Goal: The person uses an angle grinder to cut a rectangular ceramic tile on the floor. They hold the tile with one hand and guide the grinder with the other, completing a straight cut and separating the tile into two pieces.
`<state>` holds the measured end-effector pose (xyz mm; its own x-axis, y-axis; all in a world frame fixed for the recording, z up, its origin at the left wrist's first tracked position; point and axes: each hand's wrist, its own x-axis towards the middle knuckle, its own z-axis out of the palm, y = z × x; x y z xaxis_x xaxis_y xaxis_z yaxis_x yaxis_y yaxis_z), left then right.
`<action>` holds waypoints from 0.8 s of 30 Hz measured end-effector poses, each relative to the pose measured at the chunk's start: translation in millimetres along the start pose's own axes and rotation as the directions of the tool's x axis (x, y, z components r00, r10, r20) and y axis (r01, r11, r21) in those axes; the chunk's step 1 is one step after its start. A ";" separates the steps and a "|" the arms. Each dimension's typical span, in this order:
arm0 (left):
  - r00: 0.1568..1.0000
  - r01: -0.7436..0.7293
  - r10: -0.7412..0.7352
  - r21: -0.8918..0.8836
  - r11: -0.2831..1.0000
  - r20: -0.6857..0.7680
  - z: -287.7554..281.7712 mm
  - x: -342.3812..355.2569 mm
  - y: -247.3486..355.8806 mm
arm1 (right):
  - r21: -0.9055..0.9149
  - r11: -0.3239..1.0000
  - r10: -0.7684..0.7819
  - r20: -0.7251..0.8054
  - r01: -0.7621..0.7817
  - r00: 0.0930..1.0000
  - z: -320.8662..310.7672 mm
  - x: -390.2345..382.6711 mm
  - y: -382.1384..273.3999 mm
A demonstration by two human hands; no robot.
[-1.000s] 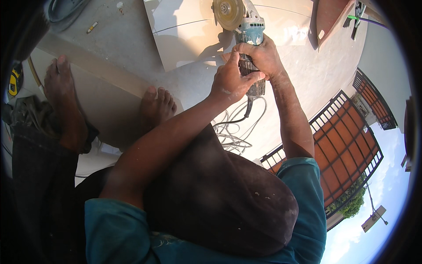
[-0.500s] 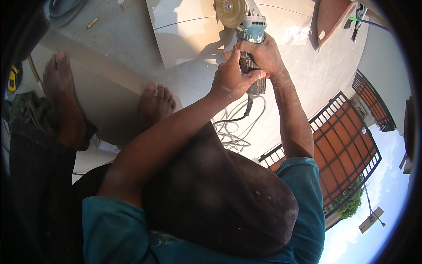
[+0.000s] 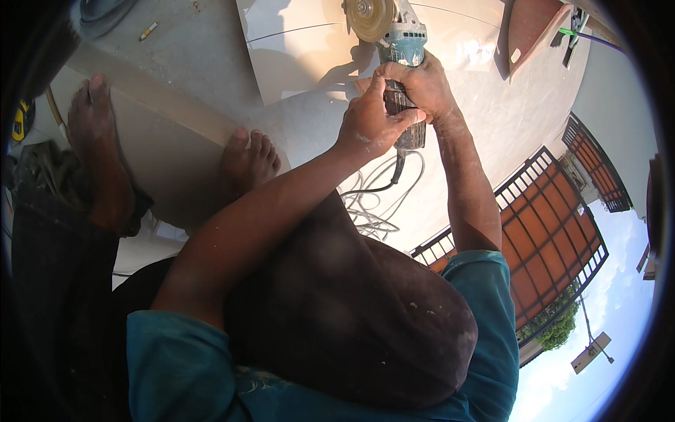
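While the left hand [image 3: 371, 122] and right hand [image 3: 429, 88] curl closed round its body, the grinder [image 3: 403, 48] points away from the person, long axis nearly upright in view, its disc [image 3: 375, 19] over the tile [image 3: 458, 35] between left and right edges. The disc's top is cut off; some fingers are hidden. Since the earlier frame, the tile's near edge has risen slightly in view.
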<state>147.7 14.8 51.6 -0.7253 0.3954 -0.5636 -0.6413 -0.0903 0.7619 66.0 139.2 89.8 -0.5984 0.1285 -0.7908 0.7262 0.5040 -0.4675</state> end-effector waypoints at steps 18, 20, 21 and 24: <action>0.994 0.101 -0.101 0.004 0.995 0.037 0.2 -9.3 6.8 | -0.031 0.999 -0.016 0.005 0.016 1.000 -0.3 -10.2 -2.6; 0.995 0.096 -0.096 -0.020 0.995 0.038 1.3 -9.7 6.1 | -0.019 1.000 0.008 -0.003 -0.008 1.000 0.5 -10.7 -3.3; 0.996 0.082 -0.081 -0.035 0.996 0.031 1.5 -10.2 6.1 | -0.008 1.000 0.009 0.000 -0.009 1.000 1.0 -10.9 -3.2; 0.996 0.086 -0.086 0.000 0.996 0.024 1.1 -12.0 7.4 | -0.017 1.000 0.018 -0.009 -0.018 1.000 1.5 -11.3 -2.1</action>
<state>152.0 10.4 64.3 -0.6608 0.4238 -0.6194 -0.7016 -0.0556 0.7104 71.7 135.4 99.2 -0.5882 0.1450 -0.7956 0.7312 0.5157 -0.4466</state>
